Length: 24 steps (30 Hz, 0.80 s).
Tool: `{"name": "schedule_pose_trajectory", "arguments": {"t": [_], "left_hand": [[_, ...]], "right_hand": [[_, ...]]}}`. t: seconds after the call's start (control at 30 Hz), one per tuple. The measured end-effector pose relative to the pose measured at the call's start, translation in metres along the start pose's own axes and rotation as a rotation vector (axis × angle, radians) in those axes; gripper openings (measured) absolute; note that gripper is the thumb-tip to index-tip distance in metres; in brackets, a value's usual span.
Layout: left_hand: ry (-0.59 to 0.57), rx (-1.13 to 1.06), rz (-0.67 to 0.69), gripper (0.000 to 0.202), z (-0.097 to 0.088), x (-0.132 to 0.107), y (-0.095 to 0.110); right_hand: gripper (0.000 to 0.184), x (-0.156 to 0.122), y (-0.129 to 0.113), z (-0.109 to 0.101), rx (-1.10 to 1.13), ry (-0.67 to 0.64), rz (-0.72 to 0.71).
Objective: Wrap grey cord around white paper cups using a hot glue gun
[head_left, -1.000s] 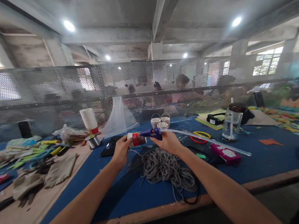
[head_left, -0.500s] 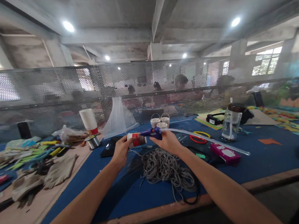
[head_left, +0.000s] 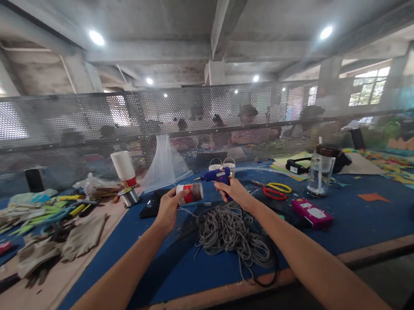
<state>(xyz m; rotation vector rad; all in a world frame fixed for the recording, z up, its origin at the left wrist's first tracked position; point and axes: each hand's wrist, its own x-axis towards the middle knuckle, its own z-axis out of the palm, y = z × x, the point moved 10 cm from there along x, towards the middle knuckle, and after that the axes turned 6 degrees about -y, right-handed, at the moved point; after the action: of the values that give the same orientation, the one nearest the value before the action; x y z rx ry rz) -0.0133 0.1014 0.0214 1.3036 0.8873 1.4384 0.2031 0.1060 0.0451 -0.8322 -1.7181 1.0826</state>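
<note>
From the head camera, the left hand (head_left: pixel 168 208) is closed round one small cup (head_left: pixel 190 193), white with a red band. The cup is held on its side above the worktop (head_left: pixel 370 225), its long axis running left to right and its far end turned toward the other hand. The right hand (head_left: pixel 236 191) is clamped on the grip of one blue glue gun (head_left: pixel 216 176). The gun's barrel lies level too, with its nozzle pointing left. The nozzle tip sits just above and just right of the cup, close but seemingly not touching. The left hand is the nearer one to the cup and the right to the gun. Below both hands lies one heap of grey cord (head_left: pixel 233 232). Behind the gun stand two small white pots (head_left: pixel 222 164). To the left there is one stack of paper cups (head_left: pixel 123 166). To the right there are one clear jar (head_left: pixel 319 171) and one pink box (head_left: pixel 312 212).
</note>
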Motion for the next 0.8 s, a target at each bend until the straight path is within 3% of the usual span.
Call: {"name": "schedule_pose_trajectory", "arguments": {"t": [0.2, 0.33, 0.53, 0.7, 0.8], "left_hand": [[0.002, -0.006, 0.002, 0.034, -0.002, 0.001, -0.002], [0.013, -0.01, 0.011, 0.034, -0.001, -0.001, 0.002], [0.022, -0.021, 0.006, 0.037, 0.0, -0.001, 0.002], [0.014, -0.021, -0.001, 0.033, 0.001, -0.001, 0.001], [0.005, -0.025, -0.004, 0.033, 0.003, -0.002, 0.001]], "right_hand": [[0.037, 0.002, 0.02, -0.006, 0.227, 0.032, 0.114], [0.04, 0.005, 0.03, -0.011, 0.192, 0.054, 0.162], [0.046, 0.007, 0.037, -0.033, -0.227, 0.115, 0.155], [0.058, 0.001, 0.06, -0.05, -0.71, 0.126, 0.427], [0.06, -0.001, 0.065, -0.05, -0.884, 0.128, 0.488]]}}
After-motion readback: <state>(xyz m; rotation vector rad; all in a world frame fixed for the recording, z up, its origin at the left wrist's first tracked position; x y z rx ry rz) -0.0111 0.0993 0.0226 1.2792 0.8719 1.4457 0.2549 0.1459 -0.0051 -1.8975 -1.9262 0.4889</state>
